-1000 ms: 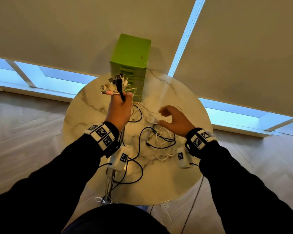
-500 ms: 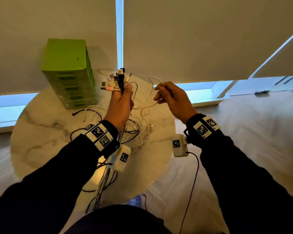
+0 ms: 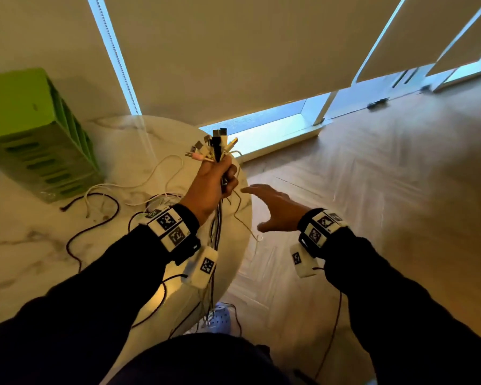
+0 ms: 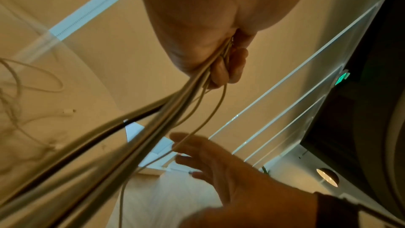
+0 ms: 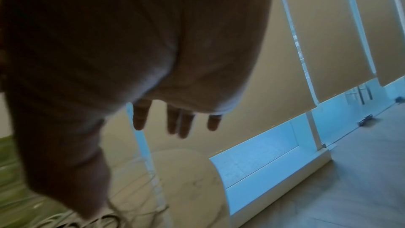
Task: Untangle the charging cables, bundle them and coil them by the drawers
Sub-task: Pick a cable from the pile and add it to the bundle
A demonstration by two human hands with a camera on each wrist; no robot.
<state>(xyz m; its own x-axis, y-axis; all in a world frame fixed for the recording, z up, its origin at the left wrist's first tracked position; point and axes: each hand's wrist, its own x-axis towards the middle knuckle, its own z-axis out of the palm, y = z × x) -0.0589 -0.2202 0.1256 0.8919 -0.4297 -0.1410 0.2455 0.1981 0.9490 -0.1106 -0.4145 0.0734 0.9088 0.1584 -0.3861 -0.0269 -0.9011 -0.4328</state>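
Several cables (image 3: 216,218) I've got clenched in my left hand (image 3: 210,182), plugs (image 3: 214,147) fanned above the fist and tails hanging past the table (image 3: 39,245) rim. More (image 3: 100,207) lie loose left of that hand, near the drawers (image 3: 36,140), so I judge untangling half done and coiling not begun. My right hand (image 3: 275,208) is spread and empty, off the table edge over open floor (image 3: 386,190): room to draw strands rightward.

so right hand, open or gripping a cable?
Open. The right hand has its fingers straight and spread, holding nothing; the left hand grips the cable bundle.
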